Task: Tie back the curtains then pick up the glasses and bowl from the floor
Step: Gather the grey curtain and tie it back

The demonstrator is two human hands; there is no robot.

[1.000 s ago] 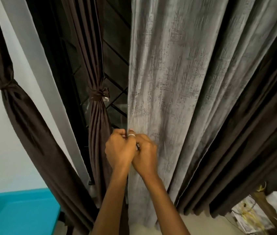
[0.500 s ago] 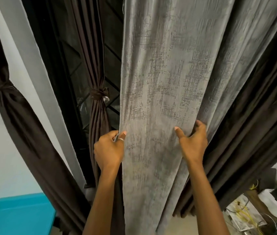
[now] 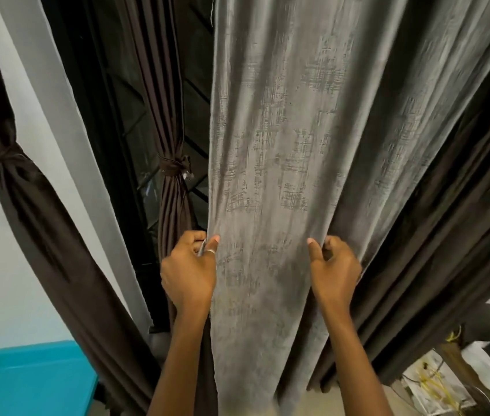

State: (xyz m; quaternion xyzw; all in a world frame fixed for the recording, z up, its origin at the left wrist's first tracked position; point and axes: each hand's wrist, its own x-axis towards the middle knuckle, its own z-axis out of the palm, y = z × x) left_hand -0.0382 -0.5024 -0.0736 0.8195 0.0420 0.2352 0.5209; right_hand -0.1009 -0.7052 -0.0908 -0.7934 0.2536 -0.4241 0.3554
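Fingers of the left hand curl round the left edge of the grey curtain, thumb pressed on its face. The right hand pinches a fold of the same curtain further right. Beyond hangs a brown curtain, tied at its middle. A teal bin sits lower left.

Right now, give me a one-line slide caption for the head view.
Left hand and right hand grip opposite sides of the grey curtain; two brown curtains already tied back.
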